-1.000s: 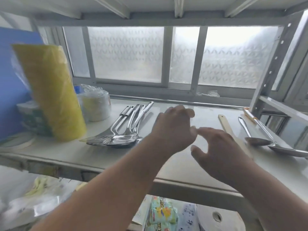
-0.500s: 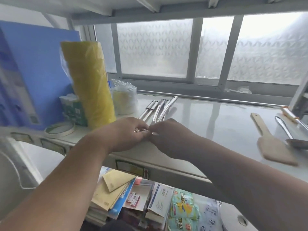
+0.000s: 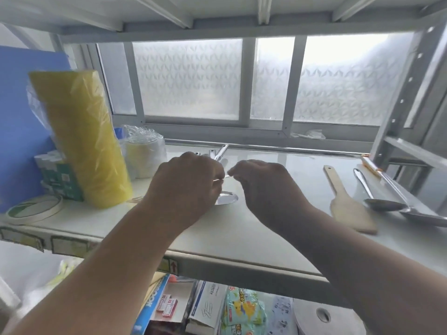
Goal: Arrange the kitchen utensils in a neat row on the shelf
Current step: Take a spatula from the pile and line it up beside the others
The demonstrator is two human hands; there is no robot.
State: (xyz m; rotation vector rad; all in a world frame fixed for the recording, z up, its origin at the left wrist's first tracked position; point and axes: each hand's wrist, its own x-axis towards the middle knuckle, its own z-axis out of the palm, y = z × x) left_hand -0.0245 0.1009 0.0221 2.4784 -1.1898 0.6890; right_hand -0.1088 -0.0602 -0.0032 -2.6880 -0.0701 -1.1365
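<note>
Shelf (image 3: 254, 240): pale flat board under a frosted window; the row has to run along it, left to right.
Yellow roll (image 3: 82, 139): stands tilted at the far left, just beside the work, so the cluster's bowls have little room leftward. Better to draw pieces rightward into the bare middle.
Wooden spatula (image 3: 346, 201): lies well right, handle far, blade near. It sets the direction the rest should copy.
Two spoons (image 3: 377, 199): right of the spatula, bowls near, roughly parallel; they look already placed.
Metal utensil cluster (image 3: 221, 153): bunched under the hands, handle tips showing beyond the knuckles, one bowl (image 3: 226, 198) showing near side. How many pieces, I cannot tell.
Left hand (image 3: 186, 189): fingers curled down over the cluster, seemingly pinching a thin handle.
Right hand (image 3: 263, 187): curled, fingertips nipping the same thin strip between the two hands.
Advice: separate one piece at a time, lifting rather than dragging, so the others stay put; lay each parallel to the spatula with even gaps.
</note>
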